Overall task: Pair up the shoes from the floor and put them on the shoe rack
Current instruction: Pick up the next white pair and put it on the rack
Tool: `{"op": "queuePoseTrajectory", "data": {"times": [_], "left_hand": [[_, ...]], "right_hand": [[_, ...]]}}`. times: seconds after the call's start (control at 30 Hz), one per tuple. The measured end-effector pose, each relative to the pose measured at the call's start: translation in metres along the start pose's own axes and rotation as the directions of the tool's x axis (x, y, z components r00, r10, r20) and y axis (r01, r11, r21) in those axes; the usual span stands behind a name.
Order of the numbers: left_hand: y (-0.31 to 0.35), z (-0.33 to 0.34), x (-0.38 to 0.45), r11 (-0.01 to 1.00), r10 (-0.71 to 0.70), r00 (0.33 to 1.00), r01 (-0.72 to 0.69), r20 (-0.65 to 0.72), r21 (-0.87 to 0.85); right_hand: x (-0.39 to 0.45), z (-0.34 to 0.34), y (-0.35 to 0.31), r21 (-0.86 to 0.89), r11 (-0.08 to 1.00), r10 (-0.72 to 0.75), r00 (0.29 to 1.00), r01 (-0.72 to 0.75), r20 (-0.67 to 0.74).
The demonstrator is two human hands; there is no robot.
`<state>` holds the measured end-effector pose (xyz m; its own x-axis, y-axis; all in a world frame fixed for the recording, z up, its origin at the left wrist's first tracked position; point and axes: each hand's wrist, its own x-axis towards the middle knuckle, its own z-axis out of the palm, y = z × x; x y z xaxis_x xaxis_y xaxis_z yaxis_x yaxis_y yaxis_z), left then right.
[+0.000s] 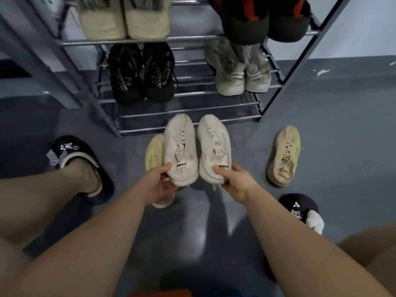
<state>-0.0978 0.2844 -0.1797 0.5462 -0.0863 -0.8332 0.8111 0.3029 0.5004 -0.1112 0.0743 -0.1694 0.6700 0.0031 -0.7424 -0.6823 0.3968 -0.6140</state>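
Cream knit, soft-looking, both sneakers of one pair, held side by side in the air just in front of the shoe rack [188, 116]. My left hand [158, 181] pinches the heel of the left sneaker [181, 151], thumb on top by the tongue tag; my right hand [233, 181] pinches the heel of the right sneaker [214, 146] the same way. Probably light, uppers floppy, so heel collar plus sole edge is the firm spot; the toe sags otherwise. Not slippery, not fragile. Bottom rails look free for them. Tan sneaker [284, 156] on the floor to the right, its likely mate [153, 153] half hidden under the left sneaker.
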Motion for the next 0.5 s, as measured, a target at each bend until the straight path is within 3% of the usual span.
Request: {"op": "queuePoseTrajectory", "data": {"times": [0.2, 0.33, 0.5], "left_hand": [[0.016, -0.025, 0.005, 0.99, 0.064, 0.993, -0.076, -0.096, -0.12], [0.031, -0.04, 0.013, 0.99, 0.084, 0.985, -0.1, -0.153, -0.103], [0.059, -0.051, 0.034, 0.979, 0.144, 0.957, -0.175, -0.252, -0.104]], "right_hand": [[0.022, 0.055, -0.01, -0.069, 0.998, 0.011, 1.0, -0.009, 0.024], [0.044, 0.074, -0.013, -0.176, 0.984, 0.015, 1.0, -0.011, 0.02], [0.07, 0.096, -0.027, -0.483, 0.871, -0.112, 0.993, 0.086, -0.025]]}}
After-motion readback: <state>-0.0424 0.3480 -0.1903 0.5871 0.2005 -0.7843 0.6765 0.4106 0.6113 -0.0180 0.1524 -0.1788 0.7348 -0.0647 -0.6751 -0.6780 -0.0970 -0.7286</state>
